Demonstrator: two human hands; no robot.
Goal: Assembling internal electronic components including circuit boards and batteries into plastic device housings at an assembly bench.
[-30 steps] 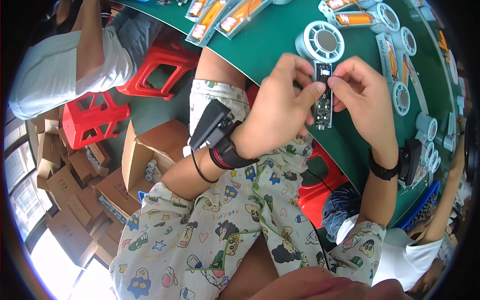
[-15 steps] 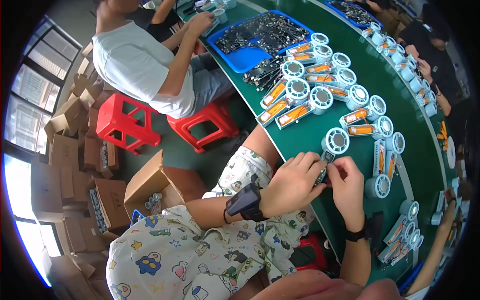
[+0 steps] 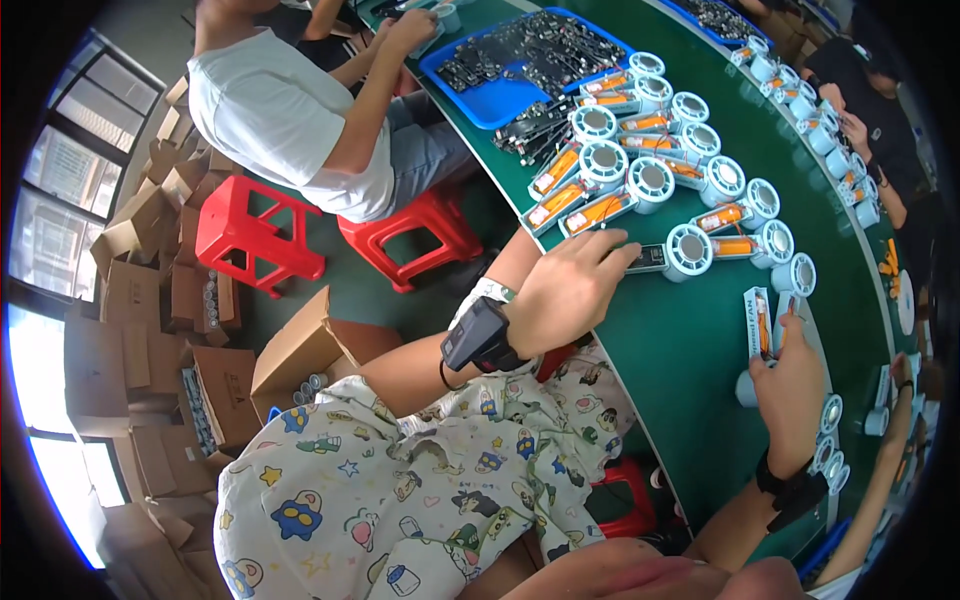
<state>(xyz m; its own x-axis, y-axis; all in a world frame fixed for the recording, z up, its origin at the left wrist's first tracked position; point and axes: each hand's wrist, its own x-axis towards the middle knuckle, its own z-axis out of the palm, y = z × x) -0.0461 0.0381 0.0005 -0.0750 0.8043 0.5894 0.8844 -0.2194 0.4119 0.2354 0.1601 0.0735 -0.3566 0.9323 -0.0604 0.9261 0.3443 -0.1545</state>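
Note:
My left hand [image 3: 572, 292] is closed at the end of a small handheld fan [image 3: 688, 252], its fingertips on the dark handle. This fan lies with its pale blue round head pointing right. At the right side of the green table, my right hand [image 3: 793, 395] is closed around part of another handheld fan [image 3: 746, 388]. Its thumb and fingers hide most of that handle. Beside them stands an open pale handle [image 3: 757, 315] with an orange battery inside, and a round fan head [image 3: 795, 274] shows just above my right fingers.
Several open fans with orange batteries [image 3: 605, 212] cover the table beyond my left hand. A blue tray [image 3: 490, 108] holds dark circuit parts. A co-worker in a white shirt [image 3: 265, 110] sits at the left, near red stools [image 3: 410, 250]. Cardboard boxes [image 3: 300, 345] stand on the floor.
My hands were together over a small part at the fan's handle; they have since parted. The left moved up and slightly left, the right moved right to the other fans.

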